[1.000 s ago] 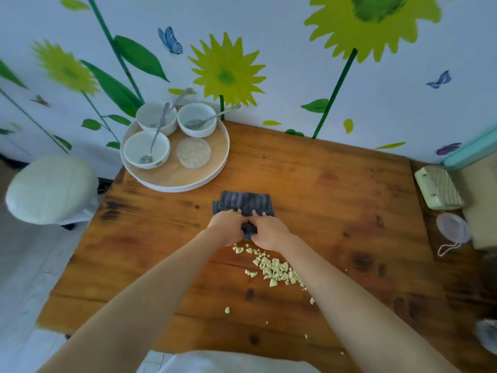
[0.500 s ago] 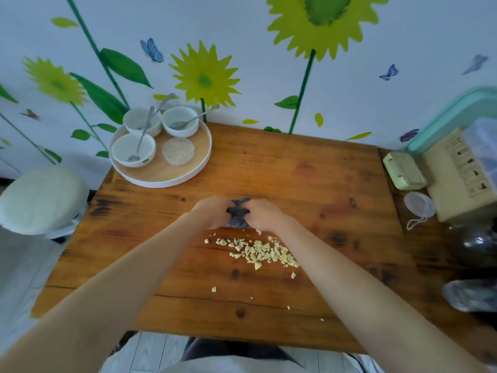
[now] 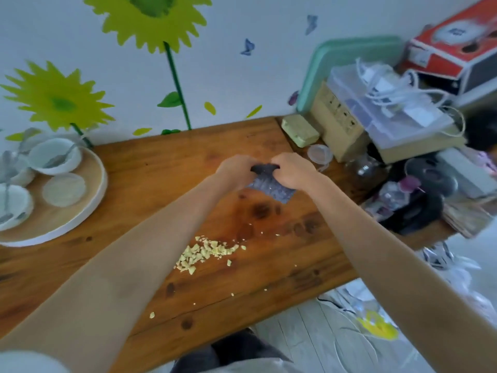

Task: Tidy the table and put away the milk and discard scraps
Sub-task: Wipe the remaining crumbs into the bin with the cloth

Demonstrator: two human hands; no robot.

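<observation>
My left hand (image 3: pixel 234 169) and my right hand (image 3: pixel 294 170) both grip a dark grey cloth (image 3: pixel 269 186), bunched at the top and hanging down, lifted above the wooden table (image 3: pixel 166 170) toward its right end. A pile of pale yellow scraps (image 3: pixel 205 253) lies on the table nearer to me, between my forearms, with stray bits scattered toward the front edge. No milk container is recognisable in view.
A round wooden tray (image 3: pixel 88 208) at the left holds white bowls (image 3: pixel 55 156) with spoons and a small lid. At the right stand a green egg carton (image 3: pixel 300 129), a small clear cup (image 3: pixel 319 154), a glass jar (image 3: pixel 363 168), boxes, a plastic bin and clutter.
Both hands have gathered the cloth, lifted it off the table and carried it right, away from the scraps. The view has swung to the right, bringing the cluttered side into sight.
</observation>
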